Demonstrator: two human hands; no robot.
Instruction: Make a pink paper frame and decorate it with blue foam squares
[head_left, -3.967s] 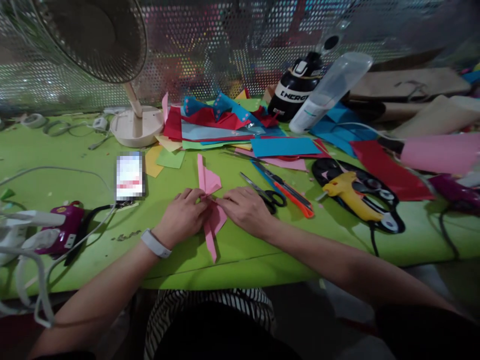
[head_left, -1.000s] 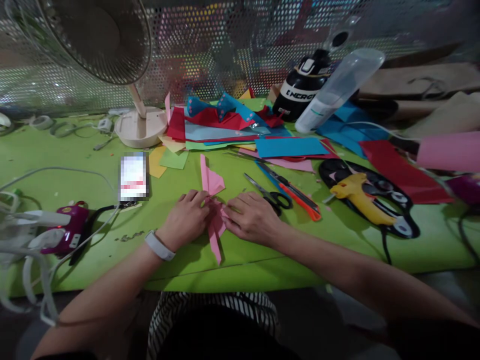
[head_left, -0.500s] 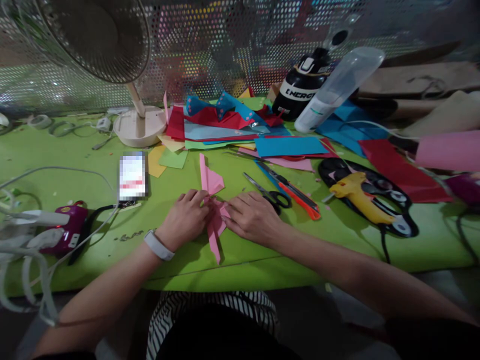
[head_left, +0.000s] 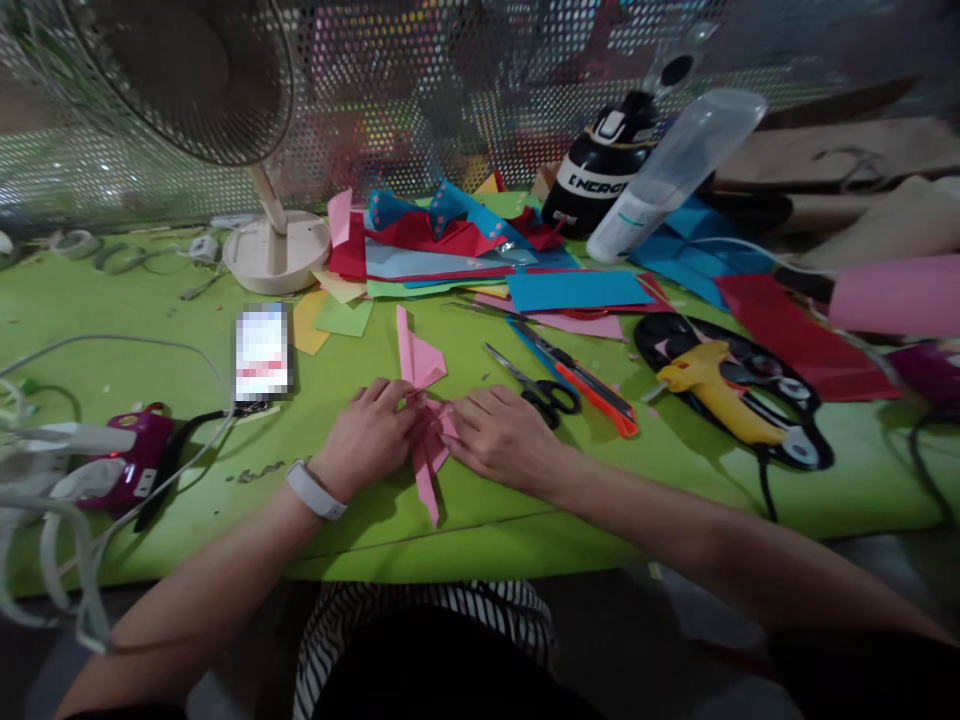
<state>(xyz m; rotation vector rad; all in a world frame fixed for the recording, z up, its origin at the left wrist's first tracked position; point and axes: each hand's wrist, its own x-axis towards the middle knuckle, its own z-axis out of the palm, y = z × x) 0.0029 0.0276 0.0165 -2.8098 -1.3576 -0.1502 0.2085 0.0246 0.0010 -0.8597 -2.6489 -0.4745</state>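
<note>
A folded piece of pink paper [head_left: 425, 362] lies on the green table, its long narrow strip running toward me and its wider flaps spreading to the right. From the left, my left hand [head_left: 375, 432] pinches the paper's middle, fingers bent over it. My right hand [head_left: 504, 435] grips the paper from the right, thumb and fingertips pressed together at its edge. Both hands' fingertips nearly meet, and they hide the centre of the folds. Just beyond my right hand are black-handled scissors [head_left: 551, 398] and an orange utility knife [head_left: 600, 400].
A yellow glue gun [head_left: 712, 395] rests on a black stand at right. Stacked coloured paper [head_left: 581, 291] lies at the back, near a black bottle [head_left: 592, 175]. Left are a phone [head_left: 262, 350], a fan base [head_left: 274, 252] and a purple power strip [head_left: 131, 460] with trailing cables.
Both hands keep hold of the pink paper at its middle, with barely any finger movement. The whole view has shifted very slightly.
</note>
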